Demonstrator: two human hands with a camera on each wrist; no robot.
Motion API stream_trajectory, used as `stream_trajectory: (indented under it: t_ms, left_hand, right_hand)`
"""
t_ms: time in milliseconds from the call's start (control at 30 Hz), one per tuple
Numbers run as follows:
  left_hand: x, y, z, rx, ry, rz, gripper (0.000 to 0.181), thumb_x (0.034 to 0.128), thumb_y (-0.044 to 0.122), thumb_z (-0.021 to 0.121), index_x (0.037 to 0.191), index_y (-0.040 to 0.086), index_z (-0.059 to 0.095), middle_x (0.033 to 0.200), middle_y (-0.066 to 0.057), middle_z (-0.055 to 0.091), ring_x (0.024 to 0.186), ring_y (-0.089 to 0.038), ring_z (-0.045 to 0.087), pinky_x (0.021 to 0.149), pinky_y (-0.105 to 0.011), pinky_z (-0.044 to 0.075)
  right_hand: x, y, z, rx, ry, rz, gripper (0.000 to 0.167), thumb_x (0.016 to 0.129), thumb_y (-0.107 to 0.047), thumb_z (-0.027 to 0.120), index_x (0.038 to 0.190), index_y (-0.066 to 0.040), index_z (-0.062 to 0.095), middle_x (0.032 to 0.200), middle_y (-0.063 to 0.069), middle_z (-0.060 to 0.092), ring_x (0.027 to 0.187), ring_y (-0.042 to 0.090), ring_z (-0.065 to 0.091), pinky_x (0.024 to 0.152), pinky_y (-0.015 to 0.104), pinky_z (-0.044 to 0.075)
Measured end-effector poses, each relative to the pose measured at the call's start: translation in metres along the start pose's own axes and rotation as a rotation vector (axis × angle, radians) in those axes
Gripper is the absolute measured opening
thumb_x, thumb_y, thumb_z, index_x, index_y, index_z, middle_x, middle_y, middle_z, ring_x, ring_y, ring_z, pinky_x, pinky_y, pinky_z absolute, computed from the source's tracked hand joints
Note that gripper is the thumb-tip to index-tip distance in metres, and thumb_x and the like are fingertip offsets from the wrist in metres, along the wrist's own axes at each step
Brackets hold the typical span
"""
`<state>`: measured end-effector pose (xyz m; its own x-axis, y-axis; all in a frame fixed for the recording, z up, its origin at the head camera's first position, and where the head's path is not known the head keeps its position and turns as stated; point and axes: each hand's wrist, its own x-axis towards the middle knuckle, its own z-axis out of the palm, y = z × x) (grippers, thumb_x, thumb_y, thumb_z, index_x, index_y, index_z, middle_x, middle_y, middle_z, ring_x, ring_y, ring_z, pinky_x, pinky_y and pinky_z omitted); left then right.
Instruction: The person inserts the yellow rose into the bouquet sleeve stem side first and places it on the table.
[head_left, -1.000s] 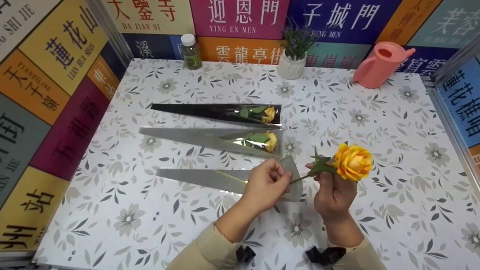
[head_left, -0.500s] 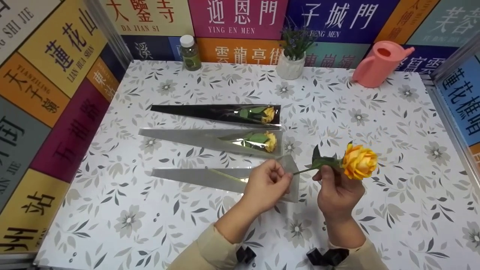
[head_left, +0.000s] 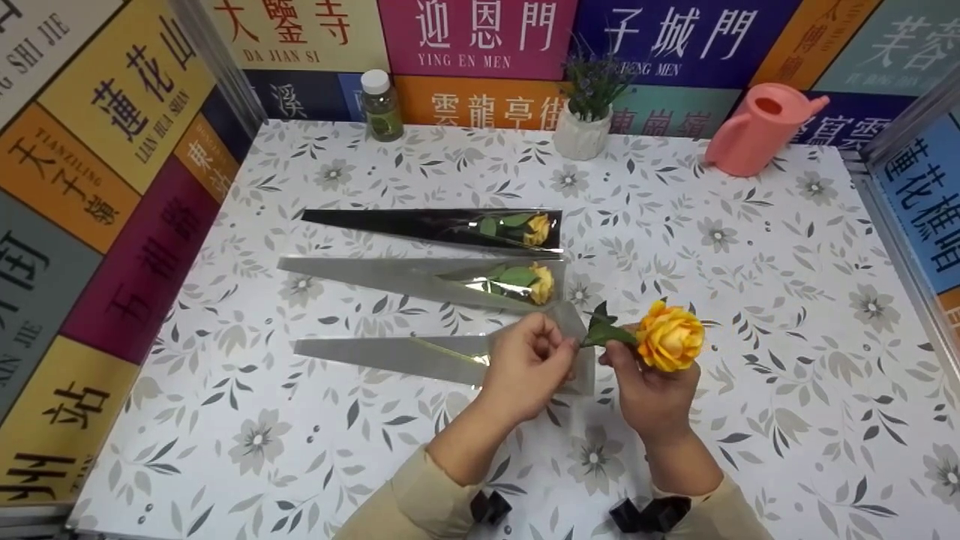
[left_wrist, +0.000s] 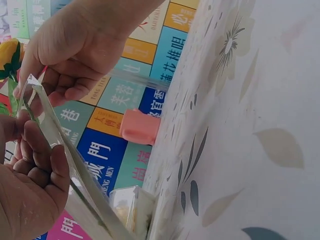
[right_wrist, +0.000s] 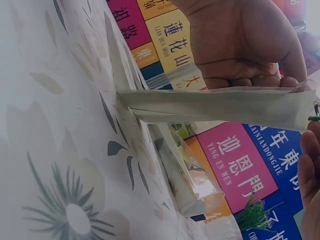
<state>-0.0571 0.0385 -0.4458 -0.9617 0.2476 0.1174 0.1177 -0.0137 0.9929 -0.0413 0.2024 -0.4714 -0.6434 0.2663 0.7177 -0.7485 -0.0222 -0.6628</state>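
My right hand (head_left: 660,390) holds a yellow rose (head_left: 671,335) just below its bloom. The green leaves (head_left: 607,330) are beside the mouth of a grey, clear-fronted flower sleeve (head_left: 390,356). My left hand (head_left: 529,367) pinches that sleeve near its wide end, covering part of it. In the left wrist view, the thin stem (left_wrist: 85,197) runs down inside the sleeve, between the left hand (left_wrist: 35,175) and right hand (left_wrist: 75,50). The right wrist view shows the sleeve (right_wrist: 225,107) edge-on, with only fingers of the right hand (right_wrist: 311,165) at the border.
Two filled sleeves, one black (head_left: 390,223) and one grey (head_left: 360,277), lie farther back, each with a yellow rose. Along the rear stand a white-capped bottle (head_left: 382,109), a potted plant (head_left: 583,131) and a pink watering can (head_left: 757,131). Sign-printed panels (head_left: 480,37) border the table.
The right hand and rose have shifted slightly right, then back left toward the left hand, bringing the leaves to the sleeve's mouth. The sleeve has slid slightly left; the left hand keeps its pinch.
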Motion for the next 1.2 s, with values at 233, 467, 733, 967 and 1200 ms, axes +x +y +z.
stream_trajectory:
  t_ms: [233, 467, 733, 967, 1200]
  left_hand:
    - [0.0, 0.002, -0.002, -0.005, 0.02, -0.026, 0.021, 0.0967, 0.001, 0.069, 0.081, 0.007, 0.056, 0.059, 0.004, 0.06, 0.052, -0.008, 0.059, 0.046, -0.02, 0.043]
    - [0.0, 0.003, -0.002, -0.037, 0.028, -0.021, 0.021, 0.0975, 0.0, 0.068, 0.082, 0.006, 0.055, 0.059, 0.004, 0.059, 0.053, -0.008, 0.059, 0.047, -0.02, 0.043]
    - [0.0, 0.003, -0.003, -0.047, 0.039, -0.013, 0.021, 0.0973, -0.001, 0.068, 0.082, 0.006, 0.055, 0.061, 0.003, 0.061, 0.053, -0.007, 0.059, 0.047, -0.02, 0.045]
    - [0.002, 0.0, -0.003, -0.033, 0.051, -0.01, 0.02, 0.0972, 0.0, 0.068, 0.083, 0.006, 0.055, 0.061, 0.002, 0.061, 0.053, -0.008, 0.059, 0.047, -0.02, 0.046]
    - [0.003, -0.001, -0.005, -0.03, 0.071, -0.013, 0.02, 0.0977, 0.0, 0.069, 0.084, 0.005, 0.055, 0.063, 0.002, 0.062, 0.055, -0.009, 0.061, 0.048, -0.021, 0.05]
  right_hand:
    - [0.006, -0.004, 0.002, -0.009, -0.077, 0.055, 0.028, 0.091, 0.006, 0.079, 0.094, 0.023, 0.056, 0.084, 0.014, 0.068, 0.073, 0.013, 0.066, 0.071, 0.021, 0.057]
    - [0.005, 0.0, -0.001, -0.013, -0.147, 0.126, 0.02, 0.093, 0.002, 0.078, 0.09, 0.016, 0.064, 0.085, 0.011, 0.07, 0.078, 0.016, 0.065, 0.072, 0.024, 0.056]
    - [-0.002, -0.003, 0.007, -0.139, 0.074, 0.107, 0.08, 0.08, 0.017, 0.082, 0.144, 0.021, 0.034, 0.123, 0.014, 0.061, 0.088, 0.019, 0.07, 0.07, 0.025, 0.061]
    - [0.001, 0.002, 0.009, -0.149, 0.048, -0.129, 0.093, 0.087, -0.01, 0.088, 0.146, 0.022, 0.024, 0.119, 0.025, 0.059, 0.102, 0.026, 0.07, 0.084, 0.027, 0.061]
    - [0.008, -0.005, 0.012, -0.159, 0.089, -0.254, 0.052, 0.104, -0.024, 0.064, 0.132, 0.019, 0.055, 0.121, 0.019, 0.066, 0.11, 0.02, 0.065, 0.101, 0.028, 0.052]
